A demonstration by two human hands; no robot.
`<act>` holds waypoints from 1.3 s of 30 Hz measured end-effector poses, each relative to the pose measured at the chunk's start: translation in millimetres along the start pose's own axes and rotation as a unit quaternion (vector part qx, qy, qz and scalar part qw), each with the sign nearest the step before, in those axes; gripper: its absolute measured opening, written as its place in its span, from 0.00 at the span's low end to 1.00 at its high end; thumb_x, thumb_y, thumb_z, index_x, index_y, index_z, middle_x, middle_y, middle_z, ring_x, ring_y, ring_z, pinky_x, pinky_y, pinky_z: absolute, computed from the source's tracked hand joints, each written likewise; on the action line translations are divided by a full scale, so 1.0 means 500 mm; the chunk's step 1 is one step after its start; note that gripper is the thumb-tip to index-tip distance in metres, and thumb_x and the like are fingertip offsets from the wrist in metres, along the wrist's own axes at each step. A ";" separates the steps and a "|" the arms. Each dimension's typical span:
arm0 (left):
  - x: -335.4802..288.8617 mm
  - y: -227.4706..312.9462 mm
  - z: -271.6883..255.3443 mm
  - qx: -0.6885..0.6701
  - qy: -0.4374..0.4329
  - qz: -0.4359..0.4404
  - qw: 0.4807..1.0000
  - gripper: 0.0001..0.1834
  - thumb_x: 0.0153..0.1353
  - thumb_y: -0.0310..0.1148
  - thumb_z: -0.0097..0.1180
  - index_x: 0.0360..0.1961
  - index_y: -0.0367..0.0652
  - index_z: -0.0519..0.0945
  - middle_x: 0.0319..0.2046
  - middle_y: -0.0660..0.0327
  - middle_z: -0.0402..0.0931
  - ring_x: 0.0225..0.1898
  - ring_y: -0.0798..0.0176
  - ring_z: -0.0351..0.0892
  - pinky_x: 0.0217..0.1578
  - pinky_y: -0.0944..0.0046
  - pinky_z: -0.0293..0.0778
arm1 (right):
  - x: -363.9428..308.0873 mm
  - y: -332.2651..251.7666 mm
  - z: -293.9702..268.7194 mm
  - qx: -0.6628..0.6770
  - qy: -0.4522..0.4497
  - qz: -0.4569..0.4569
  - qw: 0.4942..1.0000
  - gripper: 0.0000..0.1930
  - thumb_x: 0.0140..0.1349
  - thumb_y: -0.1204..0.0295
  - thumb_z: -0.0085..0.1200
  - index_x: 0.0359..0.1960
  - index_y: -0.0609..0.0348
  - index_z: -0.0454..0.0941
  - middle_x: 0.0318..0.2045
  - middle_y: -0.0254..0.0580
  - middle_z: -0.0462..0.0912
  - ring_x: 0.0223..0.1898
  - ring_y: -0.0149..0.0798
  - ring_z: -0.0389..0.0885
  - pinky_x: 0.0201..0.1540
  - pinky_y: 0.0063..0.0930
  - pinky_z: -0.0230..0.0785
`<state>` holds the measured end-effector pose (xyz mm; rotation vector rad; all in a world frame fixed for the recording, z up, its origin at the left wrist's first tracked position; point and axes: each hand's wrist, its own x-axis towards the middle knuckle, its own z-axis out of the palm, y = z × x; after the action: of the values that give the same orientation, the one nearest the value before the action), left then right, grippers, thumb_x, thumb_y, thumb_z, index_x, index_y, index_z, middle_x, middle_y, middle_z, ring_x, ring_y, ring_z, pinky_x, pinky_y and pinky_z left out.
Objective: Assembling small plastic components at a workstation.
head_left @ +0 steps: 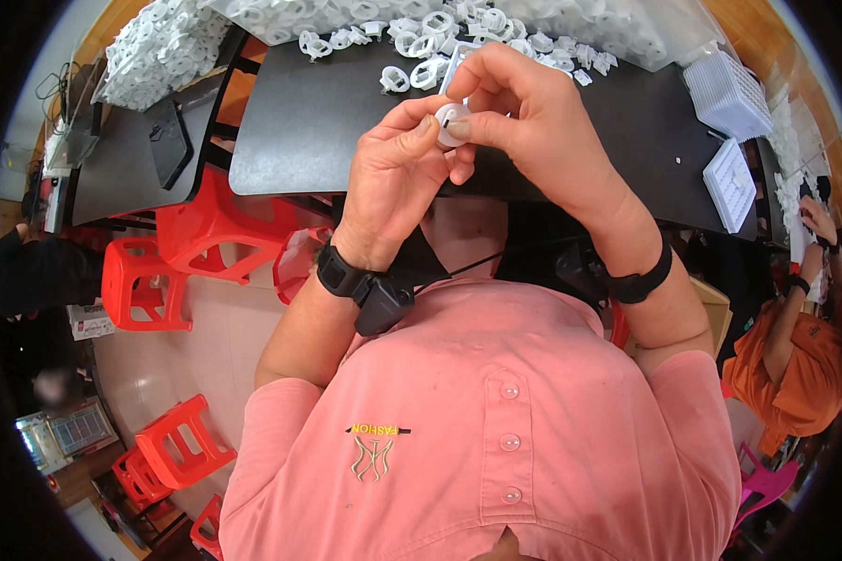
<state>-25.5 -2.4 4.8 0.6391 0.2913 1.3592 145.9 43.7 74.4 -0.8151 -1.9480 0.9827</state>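
Over the near edge of the black table (pixel 295 140), my two hands meet at a small white round plastic part (pixel 452 136) with a dark spot on its face. My left hand (pixel 398 168) pinches it between thumb and fingers. From the other side, my right hand (pixel 533 117) lays its thumb against the part's face, fingers curled above; whether they also hold something small is hidden. Just beyond the fingertips lie loose white plastic rings (pixel 428 72), partly covered by the right hand.
Clear bags of white parts (pixel 164 51) line the far side. A black phone (pixel 169 142) lies at left. Stacked white trays (pixel 728 93) and a single tray (pixel 729 185) are at right. Red stools (pixel 220 224) stand left; a co-worker in orange (pixel 795 365) sits right.
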 end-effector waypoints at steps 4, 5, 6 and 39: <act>0.008 0.005 0.002 0.022 -0.010 -0.012 1.000 0.14 0.70 0.30 0.55 0.52 0.33 0.78 0.42 0.52 0.80 0.37 0.55 0.79 0.35 0.59 0.73 | 0.015 0.010 -0.010 0.139 -0.050 0.097 0.984 0.10 0.53 0.75 0.63 0.35 0.62 0.77 0.20 0.35 0.77 0.22 0.29 0.79 0.25 0.24 0.67; 0.010 0.007 0.001 0.027 -0.009 -0.018 0.999 0.14 0.70 0.30 0.55 0.52 0.33 0.78 0.42 0.52 0.80 0.37 0.55 0.79 0.35 0.59 0.73 | 0.018 0.010 -0.010 0.181 -0.057 0.128 0.973 0.09 0.55 0.76 0.63 0.36 0.62 0.76 0.20 0.35 0.78 0.21 0.29 0.80 0.24 0.24 0.67; 0.013 0.008 0.000 0.033 -0.009 -0.024 0.999 0.14 0.69 0.30 0.56 0.52 0.33 0.78 0.42 0.52 0.80 0.37 0.55 0.79 0.35 0.59 0.73 | 0.016 0.008 -0.010 0.178 -0.055 0.126 0.974 0.09 0.55 0.76 0.63 0.36 0.62 0.76 0.20 0.35 0.78 0.21 0.29 0.80 0.24 0.24 0.67; 0.095 0.134 -0.017 0.593 0.252 0.055 0.762 0.11 0.52 0.25 0.68 0.37 0.32 0.84 0.24 0.63 0.79 0.22 0.76 0.70 0.20 0.74 0.61 | -0.060 0.013 -0.061 -0.025 0.072 -0.014 0.997 0.04 0.56 0.78 0.62 0.33 0.65 0.81 0.27 0.42 0.83 0.26 0.34 0.78 0.31 0.25 0.69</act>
<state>-74.4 50.4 44.6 1.3214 1.6674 1.3300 187.8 33.4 70.2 -0.8615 -1.8602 0.8387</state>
